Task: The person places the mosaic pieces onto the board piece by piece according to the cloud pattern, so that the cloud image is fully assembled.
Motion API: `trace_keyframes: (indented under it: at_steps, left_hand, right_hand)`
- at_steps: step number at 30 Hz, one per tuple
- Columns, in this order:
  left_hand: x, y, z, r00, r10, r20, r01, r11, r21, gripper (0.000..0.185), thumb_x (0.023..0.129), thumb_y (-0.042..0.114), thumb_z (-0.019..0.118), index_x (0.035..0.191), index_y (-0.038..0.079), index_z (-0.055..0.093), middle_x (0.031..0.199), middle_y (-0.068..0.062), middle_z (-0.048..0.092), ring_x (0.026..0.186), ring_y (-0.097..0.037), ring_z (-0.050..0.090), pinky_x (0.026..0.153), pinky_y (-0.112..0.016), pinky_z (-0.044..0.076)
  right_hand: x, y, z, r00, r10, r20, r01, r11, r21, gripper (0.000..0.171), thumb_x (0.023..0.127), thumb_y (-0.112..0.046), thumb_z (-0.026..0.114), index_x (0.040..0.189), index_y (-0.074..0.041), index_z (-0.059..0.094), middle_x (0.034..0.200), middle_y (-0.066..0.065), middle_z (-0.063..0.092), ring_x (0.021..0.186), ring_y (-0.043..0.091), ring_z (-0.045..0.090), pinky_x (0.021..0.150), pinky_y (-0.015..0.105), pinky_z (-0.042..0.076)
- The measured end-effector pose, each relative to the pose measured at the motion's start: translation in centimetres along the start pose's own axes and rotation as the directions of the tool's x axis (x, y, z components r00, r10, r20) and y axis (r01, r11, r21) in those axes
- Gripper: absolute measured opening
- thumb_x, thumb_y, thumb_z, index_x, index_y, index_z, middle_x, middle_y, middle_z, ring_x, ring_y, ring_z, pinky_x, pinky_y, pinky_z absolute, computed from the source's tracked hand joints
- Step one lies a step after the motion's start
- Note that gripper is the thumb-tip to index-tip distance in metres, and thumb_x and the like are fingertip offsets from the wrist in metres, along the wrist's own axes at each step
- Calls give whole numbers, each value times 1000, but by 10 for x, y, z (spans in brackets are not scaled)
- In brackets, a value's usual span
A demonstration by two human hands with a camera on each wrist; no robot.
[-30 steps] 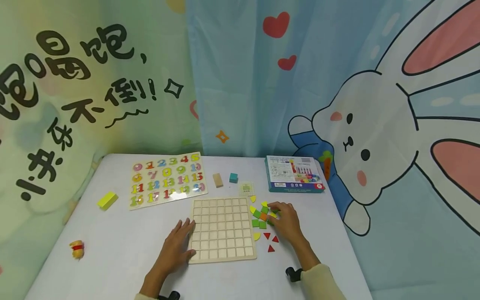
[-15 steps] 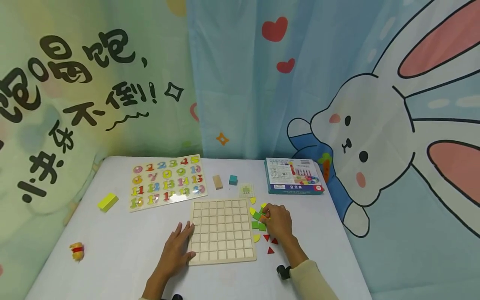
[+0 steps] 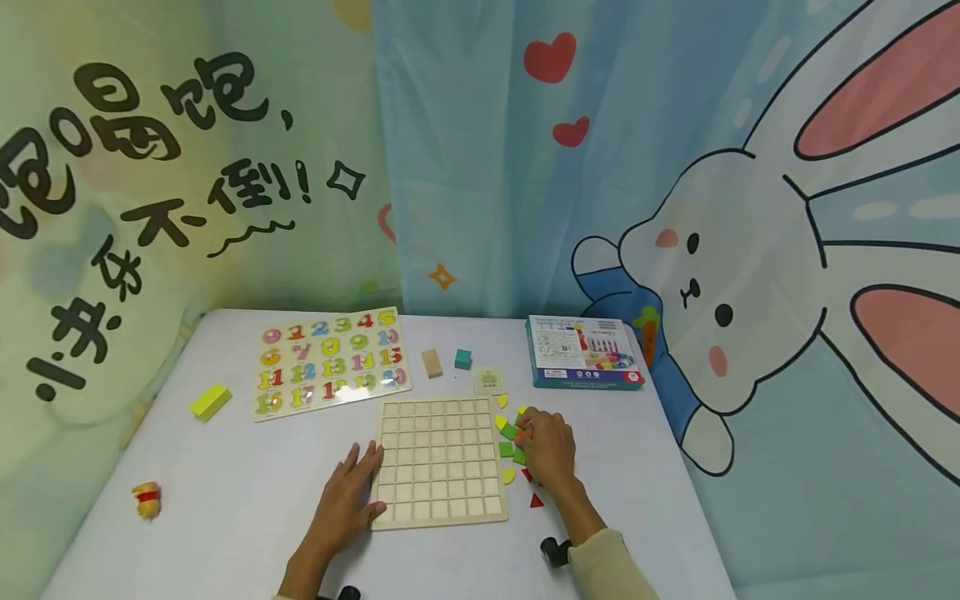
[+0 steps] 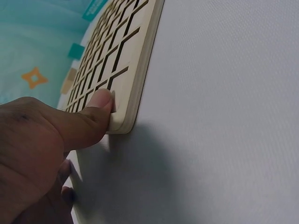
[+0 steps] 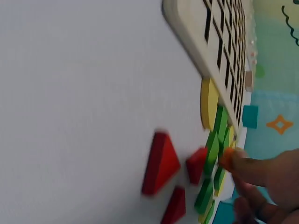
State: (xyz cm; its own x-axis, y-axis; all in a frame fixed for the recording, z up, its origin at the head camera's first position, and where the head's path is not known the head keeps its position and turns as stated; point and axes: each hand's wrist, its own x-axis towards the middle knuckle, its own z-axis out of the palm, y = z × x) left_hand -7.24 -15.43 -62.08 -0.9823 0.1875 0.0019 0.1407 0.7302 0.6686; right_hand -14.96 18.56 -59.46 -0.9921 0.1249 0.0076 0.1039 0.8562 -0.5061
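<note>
The grid board (image 3: 438, 462) looks like pale unfinished wood, matt, with smooth rounded edges you can see up close in the left wrist view (image 4: 135, 70). The surface (image 3: 225, 483) under it is a light grey-lilac sheet, matt, with a fine woven-looking grain. The little red triangles (image 5: 161, 163) seem to be painted wood, a bit satiny, same for the green squares (image 5: 212, 149) and yellow pieces (image 5: 209, 102). The number puzzle (image 3: 330, 362) looks like wood with slightly glossy coloured digits. The box (image 3: 583, 350) is printed cardboard with some sheen. The backdrop (image 3: 675, 167) is soft printed cloth, matt.
</note>
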Motion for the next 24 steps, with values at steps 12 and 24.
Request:
trace_keyframes:
  at_steps: [12, 24]
  left_hand:
    - [1, 0, -4, 999, -29, 22, 29, 1000, -2, 91, 79, 8, 90, 160, 9, 47, 170, -14, 38, 160, -49, 27, 129, -71, 21]
    - [0, -1, -3, 1000, 2, 6, -2, 1000, -18, 90, 78, 7, 90, 158, 6, 48, 169, -16, 39, 159, -50, 28, 128, -72, 22]
  right_hand:
    - [1, -56, 32, 995, -81, -66, 97, 952, 290, 13, 85, -18, 89, 95, -20, 80, 81, -5, 75, 80, 13, 66, 69, 30, 51]
    - [19, -90, 65, 981, -195, 11, 190, 964, 187, 7, 91, -20, 85, 92, -19, 78, 82, -4, 69, 77, 12, 54, 64, 25, 46]
